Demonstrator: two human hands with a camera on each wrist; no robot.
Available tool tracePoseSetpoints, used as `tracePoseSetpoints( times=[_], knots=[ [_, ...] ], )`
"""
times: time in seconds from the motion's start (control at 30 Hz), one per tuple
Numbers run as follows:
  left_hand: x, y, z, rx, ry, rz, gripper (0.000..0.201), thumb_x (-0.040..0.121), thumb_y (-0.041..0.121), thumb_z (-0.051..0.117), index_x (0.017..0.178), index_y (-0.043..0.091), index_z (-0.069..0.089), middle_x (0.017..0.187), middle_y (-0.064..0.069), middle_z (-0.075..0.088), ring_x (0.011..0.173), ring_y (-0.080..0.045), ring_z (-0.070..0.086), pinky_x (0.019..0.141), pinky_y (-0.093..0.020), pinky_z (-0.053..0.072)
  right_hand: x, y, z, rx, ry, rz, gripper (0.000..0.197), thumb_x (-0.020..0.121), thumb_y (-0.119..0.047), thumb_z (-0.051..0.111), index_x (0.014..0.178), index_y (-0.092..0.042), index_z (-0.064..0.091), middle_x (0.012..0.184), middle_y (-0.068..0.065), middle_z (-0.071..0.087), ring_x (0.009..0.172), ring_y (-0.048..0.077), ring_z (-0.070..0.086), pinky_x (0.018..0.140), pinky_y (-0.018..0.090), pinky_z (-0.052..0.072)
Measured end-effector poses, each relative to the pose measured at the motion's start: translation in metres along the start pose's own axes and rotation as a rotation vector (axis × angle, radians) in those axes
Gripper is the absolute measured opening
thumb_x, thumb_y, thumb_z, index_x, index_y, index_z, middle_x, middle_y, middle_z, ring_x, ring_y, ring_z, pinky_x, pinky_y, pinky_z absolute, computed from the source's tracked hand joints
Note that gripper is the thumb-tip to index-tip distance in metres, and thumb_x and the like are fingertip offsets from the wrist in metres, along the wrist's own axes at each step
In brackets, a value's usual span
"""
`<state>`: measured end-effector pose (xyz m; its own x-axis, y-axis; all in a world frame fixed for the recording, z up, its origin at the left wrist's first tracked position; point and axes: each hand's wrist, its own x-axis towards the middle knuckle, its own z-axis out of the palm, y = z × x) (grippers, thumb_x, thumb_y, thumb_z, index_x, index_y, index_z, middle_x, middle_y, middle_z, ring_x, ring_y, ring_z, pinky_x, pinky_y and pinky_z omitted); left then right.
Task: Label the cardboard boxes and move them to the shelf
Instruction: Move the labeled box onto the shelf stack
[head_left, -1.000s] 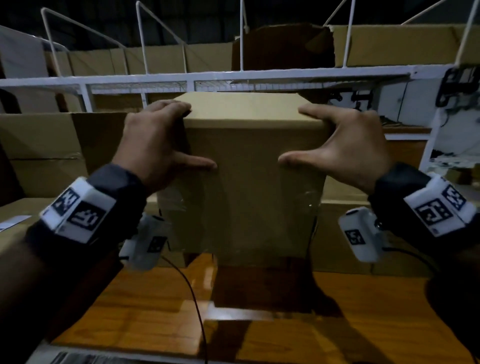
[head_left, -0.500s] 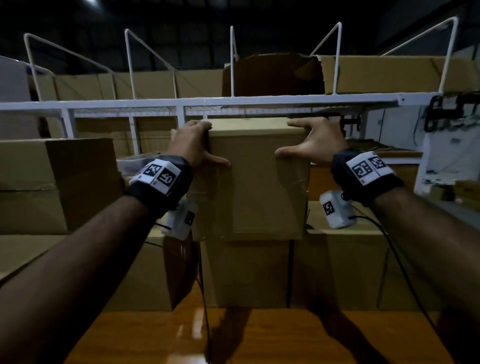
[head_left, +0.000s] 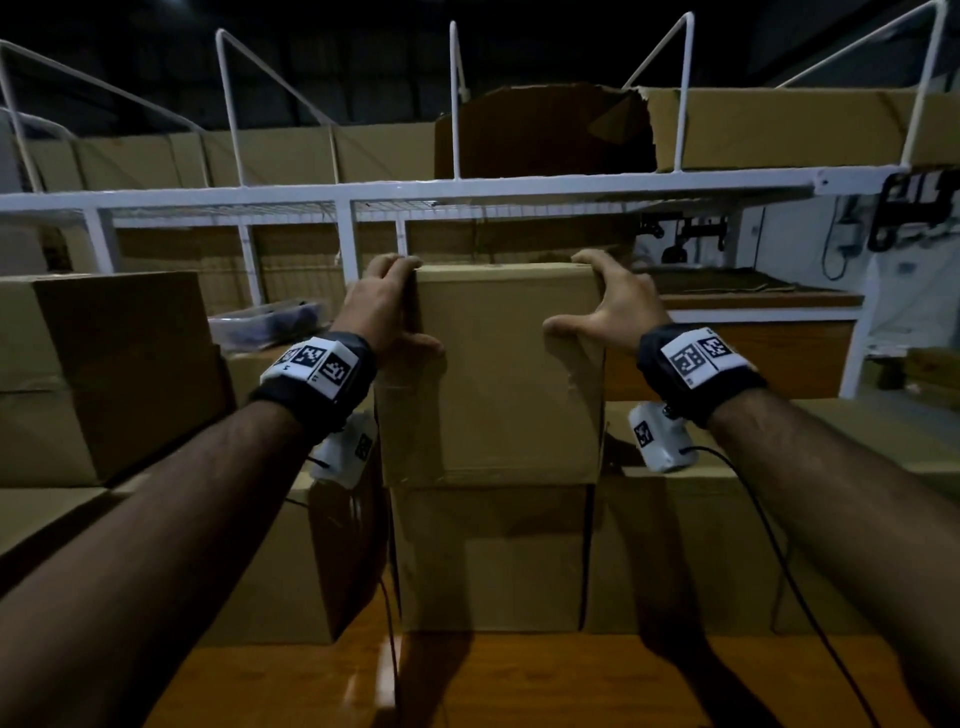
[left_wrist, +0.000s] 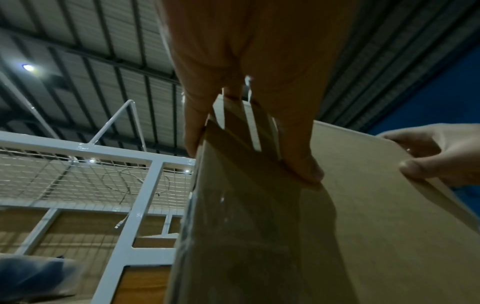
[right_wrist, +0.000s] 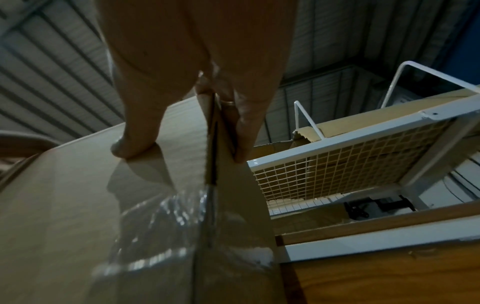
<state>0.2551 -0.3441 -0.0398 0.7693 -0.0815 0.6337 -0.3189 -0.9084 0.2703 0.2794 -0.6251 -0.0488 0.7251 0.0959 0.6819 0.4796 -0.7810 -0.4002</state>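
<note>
Here two hands, left hand and right hand, each grip clamped on one cardboard box.

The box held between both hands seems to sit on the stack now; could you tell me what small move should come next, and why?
Probably ease both hands off. The cardboard box looks seated on the lower box, under the white shelf rail. The left hand and right hand grip its upper corners, thumbs on the front. Release gently, in case it is not square.

The cardboard box, carried forward off the table, now sits atop the lower box.
</note>
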Motion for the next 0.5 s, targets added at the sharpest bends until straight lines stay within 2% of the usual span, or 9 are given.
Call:
tracePoseSetpoints(
  times=[0.1, 0.17, 0.27, 0.4, 0.5],
  knots=[
    [-0.005, -0.004, 0.010, 0.031, 0.009, -0.014, 0.120, 0.057, 0.029, 0.090, 0.150, 0.025, 0.013, 0.158, -0.005, 0.002, 0.140, -0.038, 0.021, 0.112, -0.054, 0.027, -0.017, 0.006, 0.008, 0.010, -0.004, 0.011, 0.102, 0.066, -0.037, 0.085, 0.146, -0.031, 0.023, 0.129, 0.017, 0.052, 0.116, 0.031, 0.053, 0.089, 0.039, 0.050],
    [-0.008, -0.004, 0.014, 0.041, 0.016, -0.028, 0.128, 0.058, 0.027, 0.090, 0.151, 0.024, 0.004, 0.159, -0.002, -0.008, 0.142, -0.038, 0.018, 0.114, -0.052, 0.025, -0.026, 0.007, 0.014, 0.020, 0.006, 0.024, 0.113, 0.066, -0.034, 0.085, 0.149, -0.038, 0.009, 0.129, 0.019, 0.052, 0.113, 0.032, 0.055, 0.090, 0.047, 0.052],
    [-0.008, -0.004, 0.017, 0.055, 0.026, -0.033, 0.130, 0.057, 0.026, 0.090, 0.152, 0.021, 0.002, 0.159, -0.005, -0.005, 0.141, -0.039, 0.018, 0.115, -0.050, 0.024, -0.026, 0.008, 0.022, 0.013, 0.027, 0.050, 0.118, 0.066, -0.035, 0.085, 0.149, -0.040, 0.001, 0.129, 0.020, 0.052, 0.113, 0.033, 0.055, 0.090, 0.049, 0.052],
    [0.002, -0.005, 0.021, 0.064, 0.021, -0.039, 0.128, 0.054, 0.027, 0.092, 0.151, 0.020, 0.008, 0.155, -0.007, 0.005, 0.135, -0.040, 0.028, 0.111, -0.051, 0.031, -0.014, 0.007, 0.026, -0.023, 0.051, 0.051, 0.117, 0.064, -0.032, 0.087, 0.151, -0.032, 0.008, 0.121, 0.018, 0.056, 0.104, 0.030, 0.059, 0.084, 0.042, 0.055],
    [0.006, -0.008, 0.022, 0.053, 0.018, -0.056, 0.126, 0.054, 0.024, 0.092, 0.150, 0.021, 0.010, 0.154, -0.008, 0.008, 0.133, -0.039, 0.029, 0.110, -0.051, 0.032, -0.010, 0.005, 0.031, -0.030, 0.059, 0.031, 0.115, 0.062, -0.032, 0.088, 0.149, -0.030, 0.013, 0.117, 0.015, 0.058, 0.100, 0.027, 0.061, 0.082, 0.042, 0.056]
  ],
)
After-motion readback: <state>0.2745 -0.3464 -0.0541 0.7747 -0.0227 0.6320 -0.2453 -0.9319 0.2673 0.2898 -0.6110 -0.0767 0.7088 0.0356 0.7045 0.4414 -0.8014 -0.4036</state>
